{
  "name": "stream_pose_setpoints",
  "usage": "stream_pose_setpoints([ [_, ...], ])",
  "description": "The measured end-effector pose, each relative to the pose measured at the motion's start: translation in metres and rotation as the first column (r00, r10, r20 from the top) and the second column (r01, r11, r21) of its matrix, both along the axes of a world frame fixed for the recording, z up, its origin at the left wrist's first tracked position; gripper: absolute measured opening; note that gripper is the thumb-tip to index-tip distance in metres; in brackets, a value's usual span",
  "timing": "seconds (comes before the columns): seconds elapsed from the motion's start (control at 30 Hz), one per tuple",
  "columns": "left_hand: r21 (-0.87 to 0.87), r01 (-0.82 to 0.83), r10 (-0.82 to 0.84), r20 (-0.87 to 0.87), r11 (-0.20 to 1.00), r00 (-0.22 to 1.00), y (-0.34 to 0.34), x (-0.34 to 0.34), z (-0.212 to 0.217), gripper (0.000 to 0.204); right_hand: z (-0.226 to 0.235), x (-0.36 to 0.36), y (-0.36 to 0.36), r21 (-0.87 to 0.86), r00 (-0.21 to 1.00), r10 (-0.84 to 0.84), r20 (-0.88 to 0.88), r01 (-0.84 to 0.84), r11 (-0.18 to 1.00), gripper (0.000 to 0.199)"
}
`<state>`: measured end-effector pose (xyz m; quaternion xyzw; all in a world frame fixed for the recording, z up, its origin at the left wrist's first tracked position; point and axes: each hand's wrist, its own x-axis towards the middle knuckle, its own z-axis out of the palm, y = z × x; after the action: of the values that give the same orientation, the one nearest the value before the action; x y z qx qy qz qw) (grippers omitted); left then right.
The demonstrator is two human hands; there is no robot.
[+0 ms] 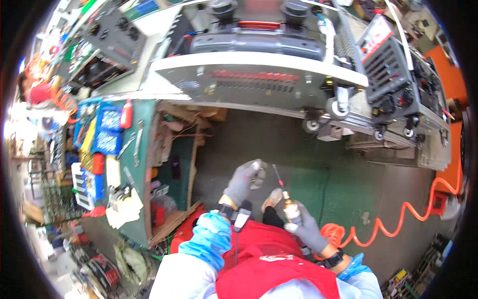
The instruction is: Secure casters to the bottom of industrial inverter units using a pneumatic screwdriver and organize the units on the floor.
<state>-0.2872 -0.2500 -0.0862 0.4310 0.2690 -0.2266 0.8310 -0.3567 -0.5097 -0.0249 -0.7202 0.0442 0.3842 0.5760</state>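
In my gloved right hand [307,228] is an air screwdriver [290,205], its long thin bit pointing up and away from me. The grip is wrapped by my fingers. My left hand [246,180], in a grey glove, hovers left of the bit tip with thumb and fingers curled together. What it pinches, if anything, is too small to make out. Both hands are in front of my red apron [259,244], apart from the large grey metal cabinet [249,82] on casters beyond them.
On the left stands a green workbench [142,164] with blue bins [108,129], a red bottle [126,114] and wrenches. An orange coiled air hose [378,234] stretches right. Casters [338,107] hang under the cabinet. A slotted dark panel [388,70] leans at the right.
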Motion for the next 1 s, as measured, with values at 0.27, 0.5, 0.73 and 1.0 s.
stream_pose_setpoints([
  [0.27,-0.006,-0.28,0.28,0.021,0.96,0.96,0.01,-0.053,0.023,0.031,0.014,-0.008,0.011,-0.137,0.937,0.328,0.123,-0.311,0.94,0.091],
  [0.5,-0.122,-0.537,0.546,0.055,0.835,0.836,0.038,-0.091,0.046,0.034,0.025,0.001,0.046,-0.168,0.838,0.518,0.171,-0.493,0.854,0.091],
  [0.73,-0.123,-0.614,0.626,0.098,0.779,0.774,0.051,-0.106,0.059,0.026,0.045,0.006,0.065,-0.181,0.79,0.594,0.154,-0.569,0.802,0.091],
  [1.0,-0.276,-0.522,0.578,0.188,0.807,0.794,0.077,-0.116,0.067,0.025,0.064,0.022,0.071,0.331,0.828,0.525,-0.197,-0.447,0.831,0.076],
])
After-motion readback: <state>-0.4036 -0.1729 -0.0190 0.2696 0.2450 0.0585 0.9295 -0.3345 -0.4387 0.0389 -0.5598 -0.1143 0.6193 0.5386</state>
